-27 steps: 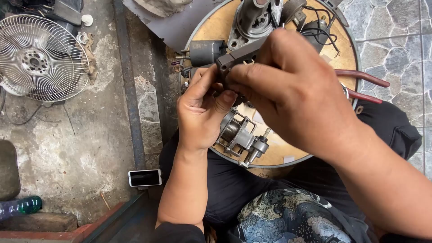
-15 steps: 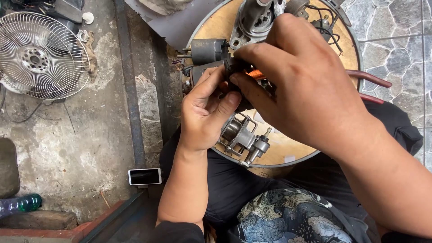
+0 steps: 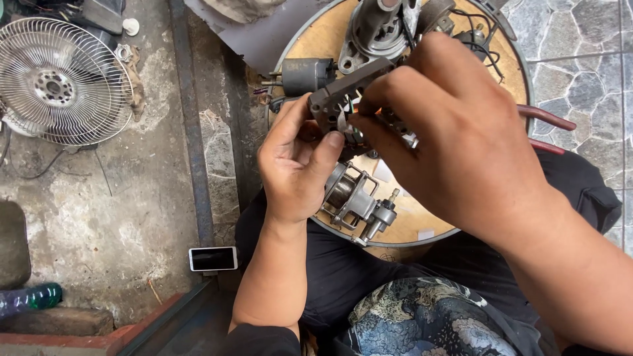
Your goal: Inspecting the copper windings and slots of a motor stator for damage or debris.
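Observation:
My left hand (image 3: 297, 165) grips a small dark grey motor part (image 3: 346, 89) from below, thumb pressed on its side. My right hand (image 3: 448, 132) comes over from the right and pinches the same part at its middle, where a bit of orange wire shows. Both hands hover over a round wooden tabletop (image 3: 402, 211) with a metal rim. Just below my left hand lies a silver fan motor frame with a shaft (image 3: 356, 201). What sits between my right fingers is mostly hidden.
A grey motor housing (image 3: 379, 29), a dark cylinder (image 3: 306, 74) and black wires lie at the table's far side. Red-handled pliers (image 3: 544, 128) stick out on the right. A white fan grille (image 3: 56, 82), a phone (image 3: 212, 258) and a green bottle (image 3: 30, 298) lie on the concrete floor.
Both hands have shifted slightly while working the dark part; my right fingers have closed in over its middle and my left thumb has moved up its side.

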